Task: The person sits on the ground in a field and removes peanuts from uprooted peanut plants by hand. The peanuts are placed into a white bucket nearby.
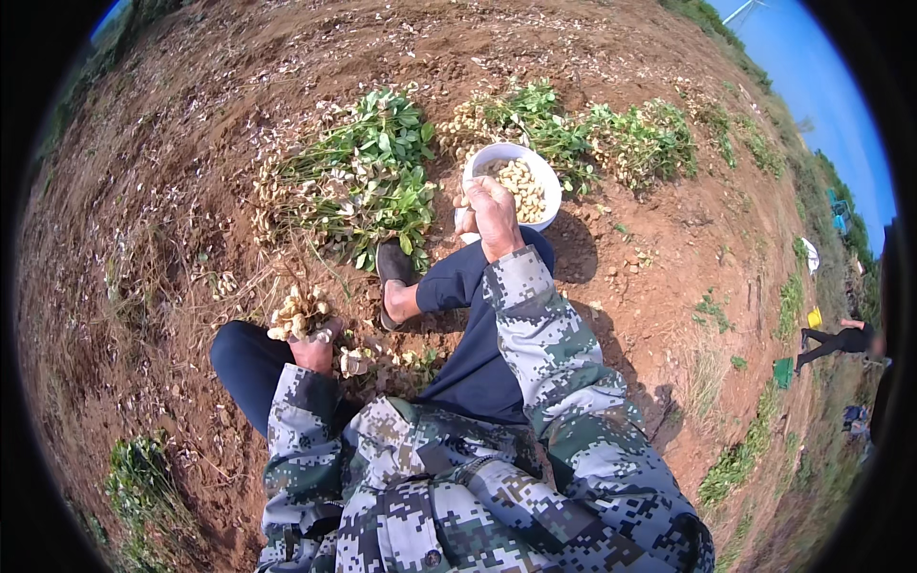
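My left hand (pixel 314 351) is closed around a bunch of peanut pods on their stems (pixel 299 313), above my bent left knee. My right hand (pixel 491 211) is at the near left rim of a white plastic bucket (pixel 551 188), its fingers curled, with a few pods showing at the fingertips. Loose peanuts (pixel 525 190) lie inside the bucket, which stands beyond my right knee. A large heap of uprooted peanut plants (pixel 365 172), leaves and pods still on, lies on the soil left of the bucket.
More peanut plants (pixel 637 143) lie behind and right of the bucket. My shoe (pixel 395 265) touches the heap's near edge. Another plant pile (pixel 143 480) is at the lower left. Far right are a person (pixel 845 339), a yellow bucket (pixel 814 318) and a green container (pixel 783 372).
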`<state>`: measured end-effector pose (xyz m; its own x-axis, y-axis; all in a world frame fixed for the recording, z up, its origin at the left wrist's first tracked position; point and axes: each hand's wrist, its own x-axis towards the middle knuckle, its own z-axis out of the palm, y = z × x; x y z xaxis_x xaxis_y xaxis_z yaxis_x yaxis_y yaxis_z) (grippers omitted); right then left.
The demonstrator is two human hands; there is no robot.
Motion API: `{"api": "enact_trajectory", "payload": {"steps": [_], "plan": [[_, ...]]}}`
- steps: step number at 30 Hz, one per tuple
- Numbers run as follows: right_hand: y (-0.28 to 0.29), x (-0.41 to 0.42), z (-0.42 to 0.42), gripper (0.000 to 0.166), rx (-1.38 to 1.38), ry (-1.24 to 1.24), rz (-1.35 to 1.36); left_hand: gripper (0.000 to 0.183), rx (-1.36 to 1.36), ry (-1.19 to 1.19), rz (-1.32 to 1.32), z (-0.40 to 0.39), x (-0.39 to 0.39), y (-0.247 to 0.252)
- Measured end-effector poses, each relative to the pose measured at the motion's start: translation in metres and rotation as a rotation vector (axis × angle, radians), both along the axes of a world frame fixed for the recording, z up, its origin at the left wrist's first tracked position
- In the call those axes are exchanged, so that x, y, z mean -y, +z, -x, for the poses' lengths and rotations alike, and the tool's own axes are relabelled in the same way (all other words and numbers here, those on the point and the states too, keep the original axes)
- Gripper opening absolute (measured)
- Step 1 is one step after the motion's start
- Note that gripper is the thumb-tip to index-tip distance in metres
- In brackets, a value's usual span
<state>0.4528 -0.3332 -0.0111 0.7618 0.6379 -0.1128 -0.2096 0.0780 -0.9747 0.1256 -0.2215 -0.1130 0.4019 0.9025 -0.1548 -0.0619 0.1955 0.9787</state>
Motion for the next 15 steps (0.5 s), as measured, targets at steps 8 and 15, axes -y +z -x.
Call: {"api": "enact_trajectory", "payload": {"steps": [8, 15], "plan": [[-0.028, 0.023, -0.142, 0.024, 0.006, -0.243, 0.188, 0.039, -0.094, -0.099, 0.059, -0.003, 0.004, 0.023], [-0.046, 0.042, -0.184, 0.042, -0.070, -0.335, 0.205, 0.041, -0.095, -0.115, 0.075, -0.002, 0.004, 0.016]]}}
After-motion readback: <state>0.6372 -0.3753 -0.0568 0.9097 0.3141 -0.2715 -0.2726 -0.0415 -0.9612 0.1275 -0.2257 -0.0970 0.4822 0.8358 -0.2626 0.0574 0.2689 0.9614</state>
